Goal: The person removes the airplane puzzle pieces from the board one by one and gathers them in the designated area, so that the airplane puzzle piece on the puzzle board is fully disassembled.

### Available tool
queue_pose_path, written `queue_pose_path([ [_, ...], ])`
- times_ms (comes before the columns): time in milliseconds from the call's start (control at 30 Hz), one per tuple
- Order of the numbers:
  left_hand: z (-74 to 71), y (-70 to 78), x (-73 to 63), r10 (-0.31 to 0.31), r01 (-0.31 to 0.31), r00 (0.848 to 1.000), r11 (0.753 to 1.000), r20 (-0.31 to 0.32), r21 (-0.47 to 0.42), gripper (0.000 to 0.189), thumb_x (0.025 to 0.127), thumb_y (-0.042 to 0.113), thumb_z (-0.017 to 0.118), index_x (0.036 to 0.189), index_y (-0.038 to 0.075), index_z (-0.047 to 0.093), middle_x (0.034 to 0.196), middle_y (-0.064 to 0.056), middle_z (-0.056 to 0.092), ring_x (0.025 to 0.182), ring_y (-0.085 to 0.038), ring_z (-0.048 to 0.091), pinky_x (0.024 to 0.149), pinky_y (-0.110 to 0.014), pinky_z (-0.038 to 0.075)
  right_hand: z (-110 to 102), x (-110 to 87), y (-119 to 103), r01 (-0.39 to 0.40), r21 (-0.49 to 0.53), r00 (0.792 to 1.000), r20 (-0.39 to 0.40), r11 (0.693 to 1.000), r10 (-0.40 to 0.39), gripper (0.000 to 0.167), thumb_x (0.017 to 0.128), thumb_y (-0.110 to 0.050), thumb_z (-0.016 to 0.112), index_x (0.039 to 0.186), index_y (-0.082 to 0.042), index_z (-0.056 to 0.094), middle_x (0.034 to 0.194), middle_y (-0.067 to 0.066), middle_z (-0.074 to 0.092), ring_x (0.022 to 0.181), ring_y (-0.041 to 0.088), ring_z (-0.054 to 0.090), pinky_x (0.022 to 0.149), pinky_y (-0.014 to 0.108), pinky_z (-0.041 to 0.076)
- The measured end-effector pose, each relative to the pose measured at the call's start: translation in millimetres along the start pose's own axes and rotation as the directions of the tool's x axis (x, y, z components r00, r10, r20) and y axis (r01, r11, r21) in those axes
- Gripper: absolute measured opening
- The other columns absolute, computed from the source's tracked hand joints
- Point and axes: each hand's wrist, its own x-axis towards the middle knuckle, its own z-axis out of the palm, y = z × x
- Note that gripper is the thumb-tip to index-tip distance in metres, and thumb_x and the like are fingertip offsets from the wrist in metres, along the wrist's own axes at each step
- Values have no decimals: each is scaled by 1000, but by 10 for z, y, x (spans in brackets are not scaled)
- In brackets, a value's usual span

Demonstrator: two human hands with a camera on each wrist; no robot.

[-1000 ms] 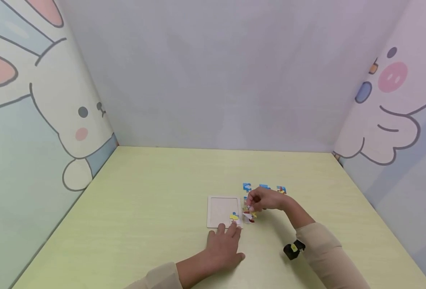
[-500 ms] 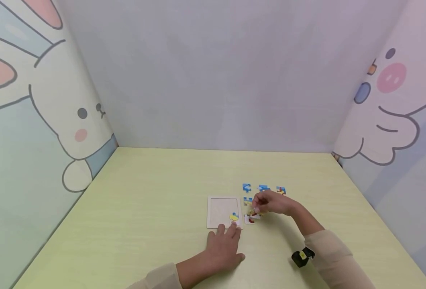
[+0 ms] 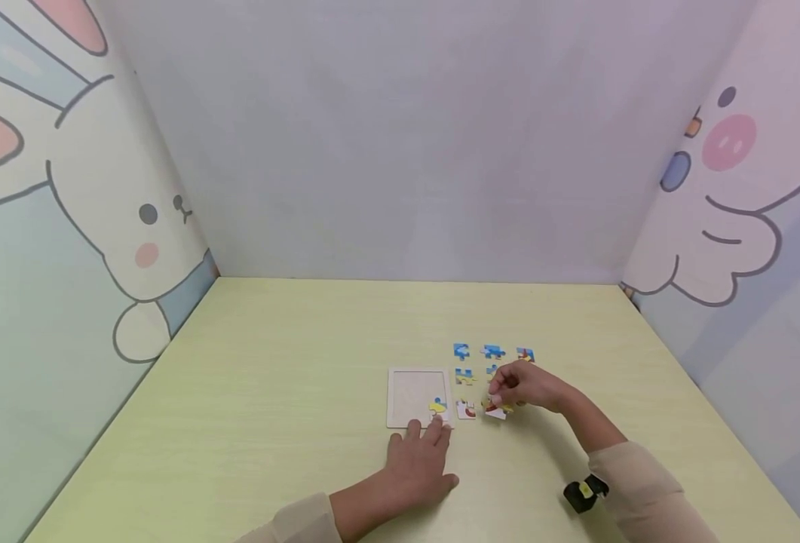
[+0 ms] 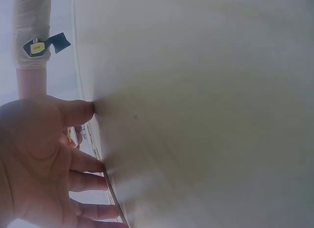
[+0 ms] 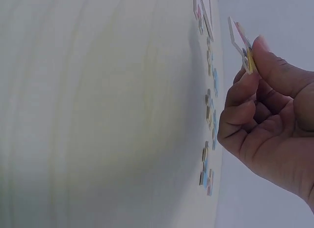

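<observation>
My right hand (image 3: 531, 385) pinches a white, red and yellow jigsaw piece (image 5: 240, 43) between thumb and index finger. In the right wrist view the piece tilts upright, raised off the table, with the other fingers curled below it. My left hand (image 3: 416, 464) lies palm down, fingers spread, its fingertips at the near edge of a shallow square puzzle frame (image 3: 390, 400). One blue, yellow and white piece (image 3: 437, 407) sits in the frame's near right corner. A white and red piece (image 3: 465, 409) lies just right of the frame.
Loose blue pieces lie in rows beyond the right hand, among them a blue piece (image 3: 461, 351) and a blue and yellow piece (image 3: 465, 375). Part of the group is hidden by that hand. A black device (image 3: 583, 495) hangs at the right cuff. Cartoon-printed walls enclose the table (image 3: 271, 362).
My right hand has moved right, away from the frame, with the pinched piece, uncovering the pieces beside the frame. The left hand stays at the frame's near edge.
</observation>
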Motion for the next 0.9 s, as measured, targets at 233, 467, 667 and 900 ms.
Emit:
queue_pose_path([
  [233, 1, 3, -8, 1, -1, 1000, 1000, -5, -9, 70, 81, 59, 58, 136, 18, 48, 140, 1, 41, 110, -24, 41, 73, -40, 40, 0, -55, 34, -34, -22, 999, -21, 999, 33, 10, 86, -9, 66, 89, 0, 63, 78, 5, 59, 63, 14, 46, 55, 28, 39],
  [467, -9, 1, -8, 1, -1, 1000, 1000, 3, -19, 70, 81, 59, 58, 137, 18, 47, 140, 1, 41, 111, -24, 41, 74, -41, 40, 54, -47, 94, -14, -46, 999, -48, 999, 12, 7, 85, -4, 64, 87, 3, 63, 78, 6, 60, 64, 14, 48, 56, 26, 41],
  [667, -19, -1, -16, 4, -4, 1000, 1000, -3, -20, 69, 81, 58, 59, 136, 17, 48, 140, 1, 41, 111, -24, 41, 74, -41, 40, 107, -32, 117, -27, -102, 994, -111, 994, 16, 6, 85, -5, 64, 84, 1, 63, 76, 4, 59, 65, 15, 48, 56, 26, 41],
  [900, -11, 2, -20, 7, -7, 1000, 1000, -8, -14, 70, 81, 58, 58, 137, 17, 47, 140, 1, 41, 110, -24, 41, 73, -40, 40, 164, -6, 143, -53, -170, 987, -158, 984, 26, 4, 85, -6, 65, 83, -3, 65, 74, 2, 58, 65, 16, 49, 55, 26, 40],
])
